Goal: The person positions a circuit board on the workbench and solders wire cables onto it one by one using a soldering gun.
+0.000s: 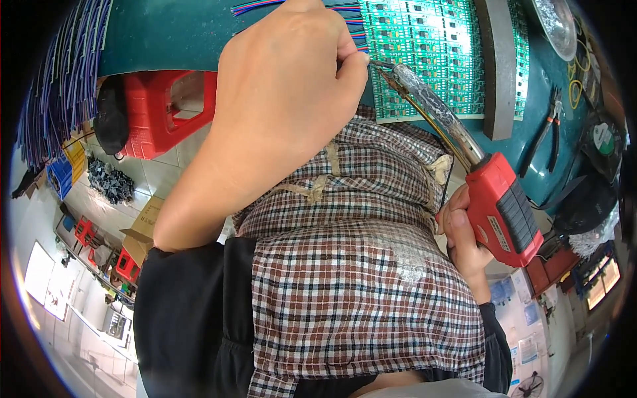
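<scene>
My right hand (pixel 464 242) is wrapped round the red and black handle of a soldering gun (pixel 496 211). Its metal barrel slants up and left, with a thin brass-coloured tube alongside, and the tip meets the left edge of a panel of green circuit boards (pixel 424 60). Right by that tip, my left hand (pixel 285 86) is closed in a pinch at thin coloured wires (pixel 355 33) on the board edge. The back of the hand hides most of its fingers and part of the wires, whose other ends show on its far side.
A dark metal bar (pixel 496 73) lies across the panel. Farther right are pliers (pixel 545 129), a shallow metal dish (pixel 556 26) and a tape measure (pixel 602 139). Bundled purple and blue wires (pixel 66 79) hang over the table's left edge, near a red stool (pixel 156 109).
</scene>
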### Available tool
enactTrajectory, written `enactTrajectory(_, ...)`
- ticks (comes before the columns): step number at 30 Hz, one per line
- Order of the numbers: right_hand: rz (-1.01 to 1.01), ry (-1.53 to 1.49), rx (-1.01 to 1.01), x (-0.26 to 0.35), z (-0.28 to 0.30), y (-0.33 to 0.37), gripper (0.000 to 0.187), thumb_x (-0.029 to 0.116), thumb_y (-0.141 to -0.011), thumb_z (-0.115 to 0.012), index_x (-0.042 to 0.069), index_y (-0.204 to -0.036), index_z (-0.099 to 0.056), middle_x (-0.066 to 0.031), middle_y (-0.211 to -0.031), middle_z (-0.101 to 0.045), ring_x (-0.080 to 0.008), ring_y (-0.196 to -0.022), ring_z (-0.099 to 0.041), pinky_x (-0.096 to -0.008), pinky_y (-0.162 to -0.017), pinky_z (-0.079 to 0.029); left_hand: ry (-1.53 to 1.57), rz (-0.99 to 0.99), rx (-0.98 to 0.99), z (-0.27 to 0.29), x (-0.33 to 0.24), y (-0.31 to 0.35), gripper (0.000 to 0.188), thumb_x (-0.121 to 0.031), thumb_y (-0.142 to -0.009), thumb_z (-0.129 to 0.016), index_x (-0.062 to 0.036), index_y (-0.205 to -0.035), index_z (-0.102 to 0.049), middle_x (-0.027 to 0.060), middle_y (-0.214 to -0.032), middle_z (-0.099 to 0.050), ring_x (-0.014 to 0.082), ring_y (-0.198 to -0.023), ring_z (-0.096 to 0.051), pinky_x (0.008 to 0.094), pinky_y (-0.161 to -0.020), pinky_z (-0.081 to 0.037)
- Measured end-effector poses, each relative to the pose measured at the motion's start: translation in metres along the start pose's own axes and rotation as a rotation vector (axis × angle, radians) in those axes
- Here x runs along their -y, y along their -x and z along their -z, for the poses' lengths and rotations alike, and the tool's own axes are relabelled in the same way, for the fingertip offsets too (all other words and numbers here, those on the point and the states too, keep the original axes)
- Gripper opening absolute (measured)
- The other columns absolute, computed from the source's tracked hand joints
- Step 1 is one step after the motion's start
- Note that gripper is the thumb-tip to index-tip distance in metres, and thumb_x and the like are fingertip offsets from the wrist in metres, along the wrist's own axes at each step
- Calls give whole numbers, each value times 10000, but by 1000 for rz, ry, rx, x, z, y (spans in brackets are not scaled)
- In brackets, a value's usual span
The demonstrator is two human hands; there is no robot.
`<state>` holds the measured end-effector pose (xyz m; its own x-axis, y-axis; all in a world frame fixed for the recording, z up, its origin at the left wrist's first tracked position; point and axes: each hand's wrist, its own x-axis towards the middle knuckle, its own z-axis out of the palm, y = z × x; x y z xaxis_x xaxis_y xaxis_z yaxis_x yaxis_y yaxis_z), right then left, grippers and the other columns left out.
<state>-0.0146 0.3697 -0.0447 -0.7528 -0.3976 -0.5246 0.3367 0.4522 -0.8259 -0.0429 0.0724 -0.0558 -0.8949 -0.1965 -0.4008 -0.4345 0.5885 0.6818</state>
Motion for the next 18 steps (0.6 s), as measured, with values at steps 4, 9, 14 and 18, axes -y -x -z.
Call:
enactTrajectory(4, 10, 3, 4, -1, 0, 0, 160, 81, -950, -637, -6, -1032, -530, -75, -823, -515, -78, -496, -391, -255, -478, -370, -4, 6, -12, -1, 0, 0, 184, -72, -841, -754, 11, -756, -613, 129, -817, -594, 246, -685, -614, 350, -603, -468)
enactTrajectory(9, 177, 206, -15, -8, 5, 1, 142, 61, -948, -628, -6, -1017, -523, -79, -804, -509, -81, -487, -392, -263, -485, -386, -13, 10, -12, -1, 0, 1, 186, -74, -841, -753, 11, -756, -612, 130, -819, -594, 247, -694, -618, 350, -607, -470)
enactTrajectory(14, 150, 148, 20, -2, 7, -1, 163, 71, -947, -638, -18, -1017, -521, -89, -804, -523, -84, -464, -394, -268, -486, -395, -10, -16, -23, -2, 1, 1, 183, -75, -840, -752, 10, -756, -614, 133, -823, -595, 255, -703, -622, 353, -613, -473)
enactTrajectory(18, 195, 136, -15, -5, 5, -1, 220, 108, -954, -656, -39, -1065, -536, -79, -769, -535, -79, -465, -411, -265, -491, -396, -18, 0, -14, -1, 0, 1, 179, -82, -849, -745, 9, -761, -618, 136, -829, -592, 269, -716, -624, 364, -628, -478)
